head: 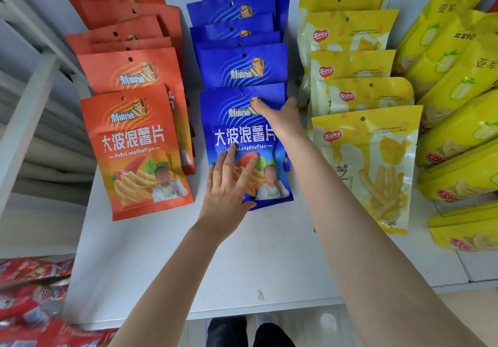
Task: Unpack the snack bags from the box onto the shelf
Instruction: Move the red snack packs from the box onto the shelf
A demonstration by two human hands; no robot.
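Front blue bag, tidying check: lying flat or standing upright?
The bag lies flat, face up on the shelf, its top overlapping the next blue bag.

A single wide-angle camera worn on the person's head looks forward and steeply down, close over a white shelf (269, 252). The shelf's front edge crosses the frame low down, with the person's dark-clad legs (229, 330) just beneath it. Both bare forearms rise from the bottom edge, so the left hand (226, 190) and right hand (280, 114) meet on the front blue snack bag (242, 136) near the centre. The orange bag row (134, 144) fills the left and the yellow bag rows (363, 158) the right, leaning outward with the lens's wide curve.
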